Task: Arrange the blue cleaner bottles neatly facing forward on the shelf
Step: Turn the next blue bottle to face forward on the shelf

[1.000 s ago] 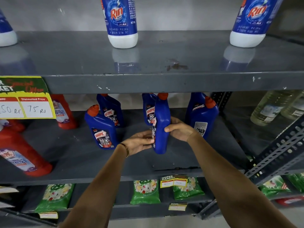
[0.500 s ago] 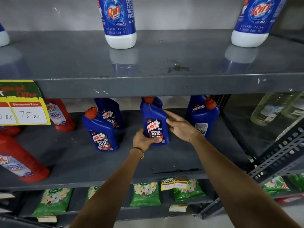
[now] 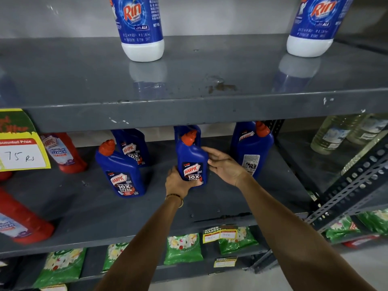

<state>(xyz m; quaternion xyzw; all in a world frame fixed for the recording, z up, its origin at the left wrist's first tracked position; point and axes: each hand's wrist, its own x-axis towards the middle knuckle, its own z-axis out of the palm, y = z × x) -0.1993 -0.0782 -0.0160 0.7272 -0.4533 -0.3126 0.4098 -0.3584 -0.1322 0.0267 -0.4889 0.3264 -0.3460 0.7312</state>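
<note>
Both forearms reach forward and upward from the lower edge of the view onto the middle shelf [image 3: 210,211]. The left hand [image 3: 178,183] is cupped around the lower left corner of the held bottle [image 3: 192,162], its grip closed on the base, with the thumb lying under the front label. A thin metal bangle [image 3: 175,197] circles the left wrist. The right hand [image 3: 224,165] lies flat against the bottle's right side, fingers extended and slightly spread, palm turned toward the plastic; its grip is wide and only presses, not wraps.

The held bottle is glossy dark blue moulded plastic, flat-sided with rounded shoulders and an angled red cap. Its long axis stands near vertical, the cap leaning slightly left, and the printed HARPIC label faces the camera. It sits at the centre of the middle shelf, base at or just above the surface; contact cannot be confirmed.

To the left stands a second blue bottle [image 3: 120,173], label forward, tilted left, with a third blue bottle [image 3: 132,147] just behind it. Another blue bottle [image 3: 186,131] stands directly behind the held one. To the right, the right-hand blue bottle [image 3: 253,148] shows its white back label toward the camera.

The shelf is grey painted steel, scuffed and chipped at the front lip, with perforated angle uprights [image 3: 352,185]. Red cleaner bottles [image 3: 63,152] occupy the left end. Two white-based Rin bottles [image 3: 142,26] stand on the upper shelf [image 3: 210,110].
</note>
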